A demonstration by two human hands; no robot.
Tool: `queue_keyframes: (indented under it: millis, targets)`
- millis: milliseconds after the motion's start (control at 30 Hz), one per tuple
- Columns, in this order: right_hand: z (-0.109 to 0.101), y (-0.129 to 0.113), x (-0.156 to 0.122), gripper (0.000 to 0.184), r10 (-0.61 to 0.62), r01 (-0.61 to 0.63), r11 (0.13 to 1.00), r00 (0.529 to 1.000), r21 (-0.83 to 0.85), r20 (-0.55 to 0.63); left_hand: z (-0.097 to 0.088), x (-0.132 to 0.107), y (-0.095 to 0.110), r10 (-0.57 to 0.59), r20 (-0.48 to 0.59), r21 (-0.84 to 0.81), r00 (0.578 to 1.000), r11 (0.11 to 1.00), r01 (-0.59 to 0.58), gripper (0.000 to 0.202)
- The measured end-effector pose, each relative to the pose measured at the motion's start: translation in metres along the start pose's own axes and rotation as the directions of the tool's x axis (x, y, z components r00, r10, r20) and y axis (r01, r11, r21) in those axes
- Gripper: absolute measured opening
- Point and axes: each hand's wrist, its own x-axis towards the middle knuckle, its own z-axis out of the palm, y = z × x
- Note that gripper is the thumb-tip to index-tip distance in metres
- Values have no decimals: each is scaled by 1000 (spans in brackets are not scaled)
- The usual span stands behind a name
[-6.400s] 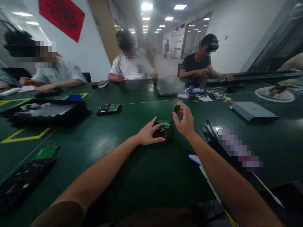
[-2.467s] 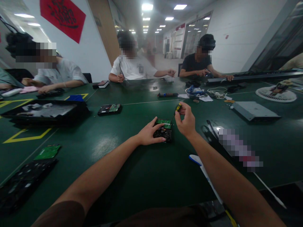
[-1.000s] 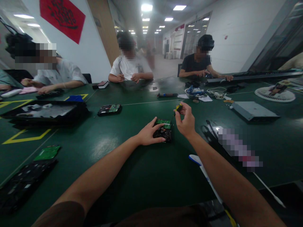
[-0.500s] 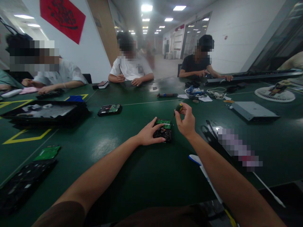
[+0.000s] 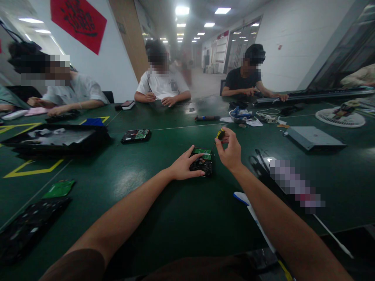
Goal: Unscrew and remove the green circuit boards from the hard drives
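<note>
On the green table in front of me lies a hard drive (image 5: 206, 167) with a green circuit board at its far side. My left hand (image 5: 185, 165) holds it from the left, thumb across the near part and fingers spread over the board and far corner. Between thumb and fingers, my right hand (image 5: 231, 151) grips a small screwdriver (image 5: 220, 134) by its black and yellow handle. The tool leans, its thin shaft pointing down at the drive's right far corner. Whether the tip touches a screw is too small to tell.
Another hard drive (image 5: 136, 136) lies farther left, near a black tray (image 5: 52, 146). Nearer left are a green board (image 5: 59, 189) and black drive parts (image 5: 32, 226). To the right sit a grey metal box (image 5: 315, 137) and a power strip-like, partly blurred object (image 5: 293, 181). Several people sit opposite.
The screwdriver's handle has turned in my right fingers, showing more yellow, and tilts slightly to the left. My left hand and the hard drive stay in place.
</note>
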Motion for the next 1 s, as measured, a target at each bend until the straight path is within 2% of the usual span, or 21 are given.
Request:
queue_keyframes:
  millis: [133, 333, 533, 1000]
  targets:
    - [-1, -1, 0, 55, -19, 19, 999, 1000, -27, 12, -1, 0, 1, 5, -14, 0, 1000, 1000, -5, 98]
    - [0, 0, 0, 57, 20, -20, 1000, 1000, 21, 20, 0, 1, -1, -1, -6, -6, 1000, 1000, 1, 98]
    - [0, -1, 0, 58, -27, 28, 1000, 999, -14, 32, 1, 0, 0, 18, -26, -3, 1000, 1000, -18, 97]
    - [-1, -1, -1, 62, -23, 24, 999, 998, -27, 61, 0, 0, 1, -1, -6, -2, 1000, 1000, 1, 98]
